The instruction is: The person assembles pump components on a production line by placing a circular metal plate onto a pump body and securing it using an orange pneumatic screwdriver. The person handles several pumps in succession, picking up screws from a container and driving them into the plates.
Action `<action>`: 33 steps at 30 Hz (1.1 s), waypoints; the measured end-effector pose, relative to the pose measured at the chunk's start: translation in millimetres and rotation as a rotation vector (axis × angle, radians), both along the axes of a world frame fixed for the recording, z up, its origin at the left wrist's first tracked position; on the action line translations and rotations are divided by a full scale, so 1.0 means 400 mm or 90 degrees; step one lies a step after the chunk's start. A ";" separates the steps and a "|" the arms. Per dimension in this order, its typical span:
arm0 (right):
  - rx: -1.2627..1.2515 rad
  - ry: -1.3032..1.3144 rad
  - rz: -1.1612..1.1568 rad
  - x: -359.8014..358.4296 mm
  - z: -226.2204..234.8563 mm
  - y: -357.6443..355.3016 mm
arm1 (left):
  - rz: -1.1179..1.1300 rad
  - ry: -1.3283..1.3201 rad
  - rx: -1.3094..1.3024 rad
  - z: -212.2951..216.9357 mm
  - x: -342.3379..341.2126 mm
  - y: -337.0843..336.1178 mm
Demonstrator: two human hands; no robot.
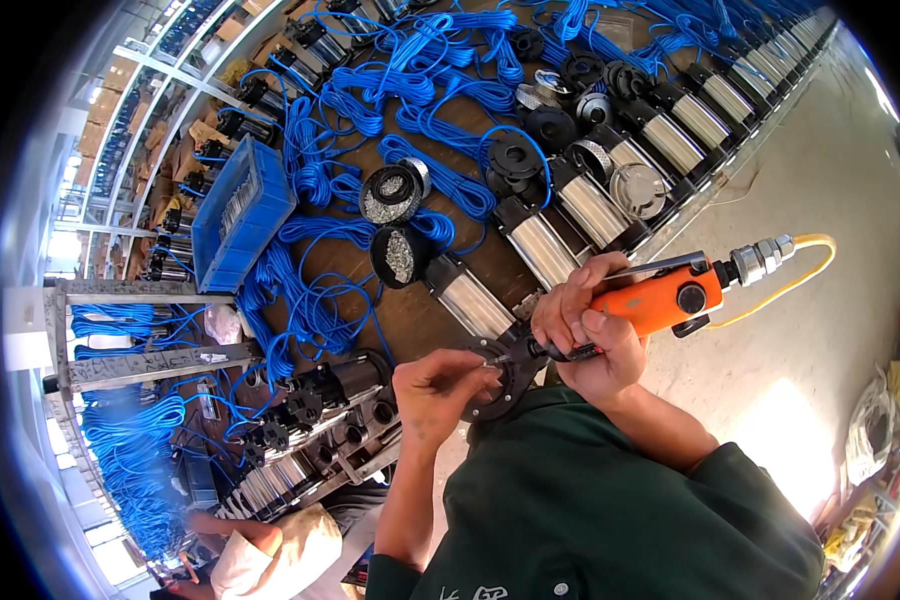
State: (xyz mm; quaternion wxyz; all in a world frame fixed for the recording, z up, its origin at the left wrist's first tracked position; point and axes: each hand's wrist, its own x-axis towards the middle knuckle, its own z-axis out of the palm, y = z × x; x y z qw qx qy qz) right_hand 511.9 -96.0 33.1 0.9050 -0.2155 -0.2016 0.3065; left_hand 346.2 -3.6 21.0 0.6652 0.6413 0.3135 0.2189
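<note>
Our two hands meet over a black round flange at lower centre of the frame.

Our right hand point(582, 325) is wrapped tightly round the grip of an orange pneumatic screwdriver point(660, 300), its tip pointing left and down onto the black flange point(500, 375); our left hand point(440, 385) pinches something small at that tip with fingers drawn narrow, though we cannot tell what it is. A yellow air hose point(800, 270) runs off the tool's metal fitting toward the right. Just above the flange we see a row of silver cylinders with black ends point(540, 245) running to the upper right, among coils of blue cable point(420, 100). Two round black dishes of small screws point(395, 225) sit at centre, and a blue plastic crate point(240, 215) lies upper left.
</note>
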 end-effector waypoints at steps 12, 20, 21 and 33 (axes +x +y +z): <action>-0.080 -0.004 0.002 -0.006 -0.115 -0.036 | -0.317 0.241 0.346 -0.001 0.048 0.029; -0.131 -0.016 0.023 -0.043 -0.224 -0.051 | -0.526 0.451 0.460 -0.025 0.070 0.022; -0.129 -0.017 0.028 -0.045 -0.227 -0.050 | -0.495 0.460 0.429 -0.021 0.065 0.020; -0.312 -0.277 0.102 -0.066 -0.201 -0.043 | -0.155 0.386 0.612 -0.091 -0.009 -0.036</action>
